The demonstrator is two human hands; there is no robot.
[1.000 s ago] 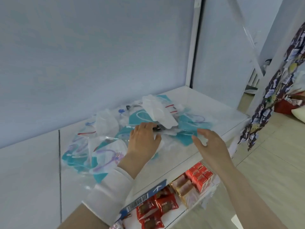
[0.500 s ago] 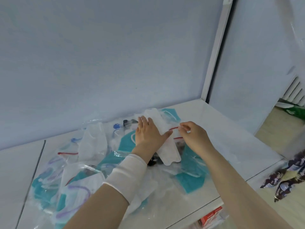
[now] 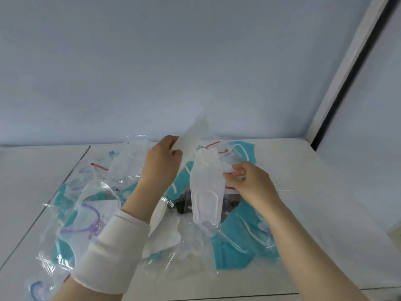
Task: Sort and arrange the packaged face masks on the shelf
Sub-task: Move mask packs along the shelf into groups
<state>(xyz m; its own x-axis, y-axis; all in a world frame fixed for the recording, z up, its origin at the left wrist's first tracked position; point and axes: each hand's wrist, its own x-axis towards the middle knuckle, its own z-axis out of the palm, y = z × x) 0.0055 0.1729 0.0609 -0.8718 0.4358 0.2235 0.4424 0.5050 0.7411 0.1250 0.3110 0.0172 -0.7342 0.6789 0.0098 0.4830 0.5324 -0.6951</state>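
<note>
- My left hand (image 3: 161,161) gripped the edge of a pale packet (image 3: 193,135), raised toward 1 o'clock over the pile.
- My right hand (image 3: 249,183) pinched the 3 o'clock side of a white mask (image 3: 206,185) in clear wrap.
- The packaged masks (image 3: 167,237) lay heaped on the white shelf (image 3: 325,181), with teal ones (image 3: 234,250) at 5 o'clock and a purple-printed one (image 3: 91,216) at 8 o'clock.

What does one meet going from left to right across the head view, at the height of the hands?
Clear packet with purple-looped white mask, left hand gripping a translucent white packet, long white folded mask, right hand pinching it, white shelf post.
</note>
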